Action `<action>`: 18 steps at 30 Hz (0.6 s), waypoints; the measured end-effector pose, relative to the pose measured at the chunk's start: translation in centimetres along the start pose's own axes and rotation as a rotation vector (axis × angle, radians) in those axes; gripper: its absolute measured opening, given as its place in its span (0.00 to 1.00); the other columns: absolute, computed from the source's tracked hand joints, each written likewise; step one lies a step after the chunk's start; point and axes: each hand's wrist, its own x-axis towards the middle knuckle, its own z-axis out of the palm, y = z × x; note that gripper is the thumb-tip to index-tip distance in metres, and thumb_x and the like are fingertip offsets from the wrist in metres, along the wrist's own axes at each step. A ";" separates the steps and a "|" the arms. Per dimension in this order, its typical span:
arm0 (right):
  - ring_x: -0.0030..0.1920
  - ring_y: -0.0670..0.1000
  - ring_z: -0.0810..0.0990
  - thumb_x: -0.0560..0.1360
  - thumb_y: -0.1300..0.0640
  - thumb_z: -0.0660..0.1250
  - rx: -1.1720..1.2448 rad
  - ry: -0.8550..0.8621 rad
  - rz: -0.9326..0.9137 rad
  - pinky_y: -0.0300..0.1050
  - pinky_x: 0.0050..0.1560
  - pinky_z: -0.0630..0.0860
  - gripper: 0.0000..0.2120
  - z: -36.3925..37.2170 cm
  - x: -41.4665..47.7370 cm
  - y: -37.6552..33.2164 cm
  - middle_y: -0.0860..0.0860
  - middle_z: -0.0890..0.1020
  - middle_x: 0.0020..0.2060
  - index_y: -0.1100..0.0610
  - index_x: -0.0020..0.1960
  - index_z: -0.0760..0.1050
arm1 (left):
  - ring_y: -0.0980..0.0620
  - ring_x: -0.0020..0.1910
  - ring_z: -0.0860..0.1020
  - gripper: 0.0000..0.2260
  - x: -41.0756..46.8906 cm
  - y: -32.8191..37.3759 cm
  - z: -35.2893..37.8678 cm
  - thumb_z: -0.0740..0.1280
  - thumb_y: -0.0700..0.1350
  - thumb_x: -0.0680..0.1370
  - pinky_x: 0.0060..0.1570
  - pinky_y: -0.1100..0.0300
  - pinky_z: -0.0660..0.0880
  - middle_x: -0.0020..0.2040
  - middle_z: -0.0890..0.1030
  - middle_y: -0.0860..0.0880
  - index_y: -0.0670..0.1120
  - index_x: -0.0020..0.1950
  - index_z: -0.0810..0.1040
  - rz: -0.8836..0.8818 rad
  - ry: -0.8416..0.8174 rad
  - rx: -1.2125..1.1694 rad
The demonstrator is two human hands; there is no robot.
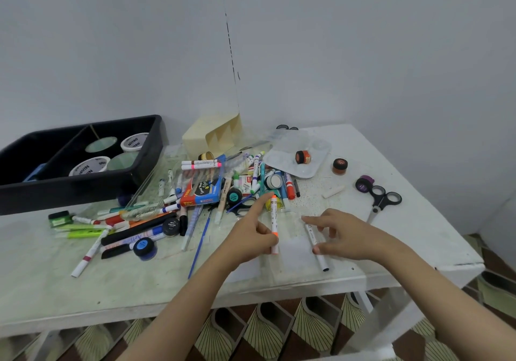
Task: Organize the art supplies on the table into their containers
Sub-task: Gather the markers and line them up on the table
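Observation:
A heap of markers, pens and small paint pots (212, 193) covers the middle of the white table (405, 237). My left hand (251, 235) grips an upright white marker with orange ends (274, 223), its index finger stretched toward the heap. My right hand (343, 235) pinches a white marker with a black tip (317, 244) that lies slanted on the table. A black divided tray (150, 148) at the back left holds white tubs and round lids. A clear plastic box (145, 198) leans against the tray's front.
A cream cardboard holder (212, 134) stands behind the heap. A clear palette (301, 153) carries an orange pot; another orange pot (339, 166), a purple pot (364, 184) and black scissors (382, 200) lie at the right. The table's front edge is close below my hands.

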 end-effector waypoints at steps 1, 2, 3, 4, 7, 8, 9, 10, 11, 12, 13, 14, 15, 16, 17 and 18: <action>0.47 0.44 0.72 0.73 0.45 0.69 -0.010 -0.009 -0.004 0.38 0.53 0.69 0.32 0.0 0.1 0.0 0.41 0.67 0.45 0.43 0.73 0.61 | 0.48 0.38 0.77 0.38 0.1 0.0 0.0 0.65 0.35 0.72 0.46 0.43 0.78 0.38 0.77 0.41 0.69 0.70 0.57 -0.002 0.004 0.008; 0.46 0.43 0.71 0.73 0.46 0.69 -0.009 -0.015 -0.006 0.38 0.52 0.68 0.32 0.0 0.2 0.0 0.40 0.67 0.45 0.44 0.73 0.60 | 0.48 0.38 0.77 0.38 0.1 -0.1 0.0 0.65 0.35 0.72 0.46 0.43 0.78 0.38 0.78 0.41 0.69 0.70 0.57 -0.004 0.005 0.012; 0.45 0.42 0.71 0.73 0.46 0.69 0.000 -0.017 -0.008 0.37 0.52 0.68 0.32 0.0 0.2 0.1 0.40 0.67 0.44 0.44 0.73 0.60 | 0.48 0.37 0.77 0.38 0.2 -0.1 0.0 0.65 0.35 0.72 0.46 0.44 0.78 0.38 0.77 0.40 0.68 0.71 0.57 -0.008 0.005 0.011; 0.45 0.41 0.71 0.73 0.47 0.69 0.014 -0.016 -0.011 0.37 0.52 0.68 0.32 0.1 0.2 0.2 0.41 0.67 0.45 0.44 0.73 0.61 | 0.48 0.37 0.77 0.38 0.2 -0.1 0.0 0.65 0.35 0.72 0.45 0.46 0.79 0.38 0.77 0.40 0.67 0.71 0.57 -0.011 0.003 0.003; 0.45 0.41 0.72 0.73 0.48 0.69 0.046 -0.008 -0.016 0.35 0.51 0.68 0.31 0.2 0.2 0.5 0.45 0.69 0.48 0.45 0.73 0.61 | 0.48 0.37 0.78 0.38 0.1 -0.1 0.0 0.65 0.34 0.72 0.43 0.53 0.81 0.37 0.77 0.39 0.65 0.73 0.57 -0.020 -0.003 -0.040; 0.45 0.42 0.72 0.74 0.48 0.69 0.045 -0.010 -0.015 0.35 0.51 0.68 0.32 0.3 0.3 0.5 0.46 0.69 0.49 0.46 0.74 0.60 | 0.48 0.37 0.78 0.38 0.1 -0.1 0.0 0.65 0.33 0.72 0.42 0.55 0.81 0.37 0.78 0.39 0.64 0.73 0.57 -0.022 -0.001 -0.046; 0.45 0.43 0.71 0.74 0.49 0.69 0.040 -0.012 -0.014 0.36 0.52 0.68 0.32 0.4 0.3 0.6 0.47 0.69 0.50 0.47 0.74 0.60 | 0.49 0.37 0.78 0.38 0.1 0.0 0.0 0.65 0.33 0.72 0.43 0.55 0.81 0.37 0.78 0.39 0.63 0.73 0.57 -0.025 0.004 -0.051; 0.45 0.43 0.71 0.74 0.49 0.69 0.035 -0.012 -0.013 0.37 0.53 0.68 0.32 0.6 0.3 0.7 0.47 0.68 0.51 0.47 0.74 0.59 | 0.49 0.36 0.79 0.38 0.1 0.0 0.1 0.65 0.33 0.72 0.43 0.54 0.81 0.36 0.78 0.39 0.63 0.73 0.57 -0.029 0.008 -0.057; 0.45 0.44 0.71 0.74 0.49 0.68 0.034 -0.010 -0.011 0.38 0.55 0.68 0.32 0.7 0.3 0.7 0.48 0.68 0.52 0.48 0.74 0.59 | 0.49 0.36 0.79 0.38 0.1 0.1 0.1 0.66 0.33 0.72 0.43 0.54 0.81 0.36 0.79 0.39 0.62 0.73 0.57 -0.035 0.012 -0.058; 0.46 0.44 0.71 0.74 0.48 0.68 0.038 -0.006 -0.010 0.38 0.55 0.68 0.32 0.8 0.2 0.8 0.48 0.68 0.52 0.47 0.74 0.59 | 0.49 0.37 0.80 0.38 0.1 0.2 0.2 0.66 0.33 0.72 0.44 0.54 0.81 0.37 0.79 0.38 0.62 0.73 0.57 -0.041 0.014 -0.054; 0.46 0.44 0.71 0.75 0.48 0.68 0.047 0.000 -0.011 0.38 0.56 0.68 0.32 1.0 0.1 0.8 0.47 0.68 0.53 0.47 0.74 0.59 | 0.48 0.37 0.80 0.38 0.1 0.3 0.2 0.67 0.33 0.72 0.44 0.54 0.81 0.38 0.80 0.37 0.61 0.73 0.57 -0.046 0.017 -0.044; 0.45 0.43 0.70 0.75 0.48 0.68 0.055 0.005 -0.014 0.38 0.56 0.68 0.31 1.1 0.1 0.9 0.47 0.67 0.52 0.47 0.74 0.59 | 0.47 0.38 0.81 0.38 0.1 0.5 0.2 0.68 0.34 0.71 0.44 0.54 0.81 0.40 0.81 0.36 0.61 0.72 0.57 -0.047 0.020 -0.030; 0.45 0.42 0.70 0.75 0.48 0.67 0.061 0.010 -0.015 0.38 0.55 0.68 0.31 1.1 0.0 0.9 0.47 0.67 0.52 0.47 0.74 0.59 | 0.46 0.38 0.81 0.37 0.0 0.5 0.3 0.70 0.34 0.71 0.43 0.54 0.81 0.41 0.82 0.37 0.61 0.71 0.58 -0.047 0.022 -0.009; 0.44 0.42 0.70 0.75 0.49 0.67 0.064 0.016 -0.014 0.38 0.55 0.68 0.31 1.1 0.0 0.9 0.48 0.67 0.52 0.47 0.74 0.59 | 0.47 0.38 0.81 0.35 -0.1 0.6 0.4 0.70 0.35 0.71 0.43 0.54 0.81 0.41 0.82 0.39 0.60 0.69 0.60 -0.043 0.022 0.014; 0.43 0.41 0.69 0.75 0.49 0.67 0.067 0.022 -0.013 0.37 0.53 0.67 0.31 1.1 -0.1 0.9 0.48 0.68 0.50 0.46 0.74 0.59 | 0.48 0.38 0.81 0.32 -0.2 0.6 0.6 0.71 0.35 0.70 0.43 0.53 0.81 0.39 0.83 0.42 0.56 0.68 0.63 -0.040 0.017 0.034; 0.43 0.41 0.69 0.75 0.49 0.68 0.070 0.029 -0.011 0.36 0.51 0.67 0.31 1.1 -0.1 0.9 0.48 0.68 0.49 0.46 0.74 0.59 | 0.48 0.38 0.81 0.30 -0.2 0.7 0.8 0.71 0.35 0.70 0.42 0.54 0.80 0.38 0.83 0.45 0.52 0.68 0.65 -0.043 0.009 0.046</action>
